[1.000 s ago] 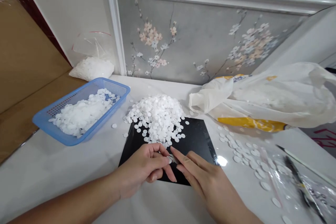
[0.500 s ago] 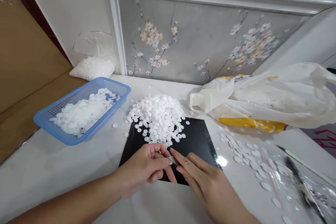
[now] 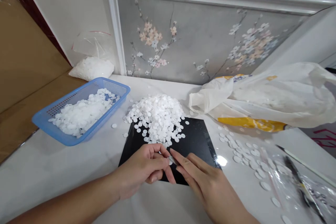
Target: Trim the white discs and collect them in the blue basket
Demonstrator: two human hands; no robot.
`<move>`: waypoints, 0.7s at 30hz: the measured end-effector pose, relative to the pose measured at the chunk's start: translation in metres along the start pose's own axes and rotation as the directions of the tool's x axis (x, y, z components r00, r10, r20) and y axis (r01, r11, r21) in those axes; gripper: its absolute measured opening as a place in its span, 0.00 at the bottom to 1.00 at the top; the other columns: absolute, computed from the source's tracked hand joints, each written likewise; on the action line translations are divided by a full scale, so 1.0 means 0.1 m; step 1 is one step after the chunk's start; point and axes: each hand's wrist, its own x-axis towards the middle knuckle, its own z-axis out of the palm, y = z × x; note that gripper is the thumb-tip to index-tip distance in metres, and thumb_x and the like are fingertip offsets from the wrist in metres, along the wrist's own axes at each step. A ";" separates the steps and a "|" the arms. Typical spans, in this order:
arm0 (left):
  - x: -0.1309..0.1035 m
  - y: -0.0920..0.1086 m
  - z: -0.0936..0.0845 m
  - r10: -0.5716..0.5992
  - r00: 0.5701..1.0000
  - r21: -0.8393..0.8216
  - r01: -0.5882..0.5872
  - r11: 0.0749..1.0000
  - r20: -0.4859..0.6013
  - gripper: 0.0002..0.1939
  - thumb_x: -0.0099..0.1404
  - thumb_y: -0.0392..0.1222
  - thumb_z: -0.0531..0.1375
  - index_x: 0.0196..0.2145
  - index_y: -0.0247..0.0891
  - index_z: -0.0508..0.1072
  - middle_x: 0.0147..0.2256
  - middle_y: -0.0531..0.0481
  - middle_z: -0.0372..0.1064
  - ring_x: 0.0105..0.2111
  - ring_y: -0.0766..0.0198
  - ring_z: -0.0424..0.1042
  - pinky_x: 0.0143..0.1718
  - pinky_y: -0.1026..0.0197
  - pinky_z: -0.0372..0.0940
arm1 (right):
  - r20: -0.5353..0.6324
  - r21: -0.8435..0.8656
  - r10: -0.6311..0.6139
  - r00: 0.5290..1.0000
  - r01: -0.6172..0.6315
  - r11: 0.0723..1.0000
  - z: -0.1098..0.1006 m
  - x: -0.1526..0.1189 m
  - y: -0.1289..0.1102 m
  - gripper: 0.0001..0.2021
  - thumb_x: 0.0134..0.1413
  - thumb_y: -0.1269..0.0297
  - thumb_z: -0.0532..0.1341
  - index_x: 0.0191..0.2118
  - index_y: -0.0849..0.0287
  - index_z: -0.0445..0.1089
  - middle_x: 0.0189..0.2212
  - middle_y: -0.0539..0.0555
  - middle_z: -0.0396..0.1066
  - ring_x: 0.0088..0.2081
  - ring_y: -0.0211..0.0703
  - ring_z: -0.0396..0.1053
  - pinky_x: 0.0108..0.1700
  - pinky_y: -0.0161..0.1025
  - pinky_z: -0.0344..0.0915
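Observation:
A heap of small white discs [image 3: 161,115] lies on the far part of a black sheet [image 3: 195,138] and spills past its back edge. Over the sheet's near part, my left hand [image 3: 149,164] has its fingers curled and pinches a white disc [image 3: 170,160] at the fingertips. From the right, my right hand [image 3: 202,175] meets it, closed round a small flat pale piece whose shape is mostly hidden. The fingertips of both hands nearly touch at the disc.
A blue basket [image 3: 98,126] of white discs stands at the left, a clear bag [image 3: 91,68] behind it. At the right lie a white plastic bag [image 3: 262,101], scattered discs [image 3: 244,154], a black-handled tool [image 3: 295,169], a thin stick [image 3: 307,164] and clear bags.

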 end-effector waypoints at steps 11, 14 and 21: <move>-0.02 0.04 -0.01 -0.006 1.000 0.039 0.006 0.999 0.006 0.03 0.57 0.36 0.56 0.29 0.36 0.63 0.23 0.45 0.74 0.14 0.76 0.47 0.18 0.67 0.41 | -0.007 -0.019 -0.025 1.000 0.025 1.000 -0.01 0.01 -0.01 0.22 0.67 0.61 0.43 0.54 0.64 0.67 0.25 0.54 0.67 0.21 0.34 0.67 0.21 0.27 0.65; -0.02 0.05 -0.02 -0.016 1.000 0.046 0.015 0.999 0.015 0.04 0.57 0.37 0.57 0.30 0.36 0.63 0.23 0.45 0.74 0.14 0.76 0.47 0.18 0.66 0.40 | -0.012 -0.027 -0.035 0.999 0.035 0.999 -0.02 0.00 0.00 0.22 0.67 0.61 0.43 0.53 0.63 0.68 0.24 0.53 0.67 0.20 0.33 0.66 0.21 0.27 0.64; -0.05 0.10 -0.03 -0.018 1.000 0.073 0.017 0.997 0.012 0.05 0.58 0.39 0.57 0.29 0.36 0.63 0.23 0.46 0.74 0.15 0.76 0.47 0.18 0.66 0.41 | -0.062 -0.006 -0.029 0.998 0.028 1.000 -0.07 0.04 -0.02 0.21 0.67 0.61 0.43 0.54 0.64 0.67 0.23 0.51 0.65 0.19 0.33 0.66 0.21 0.27 0.64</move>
